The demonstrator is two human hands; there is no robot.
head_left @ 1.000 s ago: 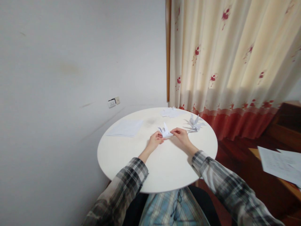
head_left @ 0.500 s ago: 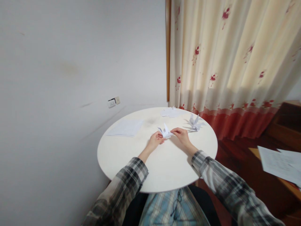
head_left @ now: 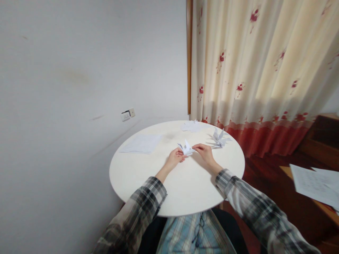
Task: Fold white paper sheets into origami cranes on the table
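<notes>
A folded white paper crane [head_left: 186, 149] is held just over the middle of the round white table [head_left: 182, 190]. My left hand [head_left: 176, 157] pinches its left side, fingers closed around the folds. On the opposite side, my right hand [head_left: 204, 151] grips the right tip between thumb and forefinger. One pointed flap of the crane stands up between the hands. Further right on the table sits a cluster of finished-looking paper cranes [head_left: 219, 138], close beyond my right hand.
Flat white paper sheets [head_left: 141, 143] lie at the table's left. Smaller paper pieces [head_left: 192, 126] rest at its far edge. A wall socket [head_left: 125, 116] is behind, a flowered curtain [head_left: 254, 70] at right. Written sheets [head_left: 315, 183] lie on another surface at right.
</notes>
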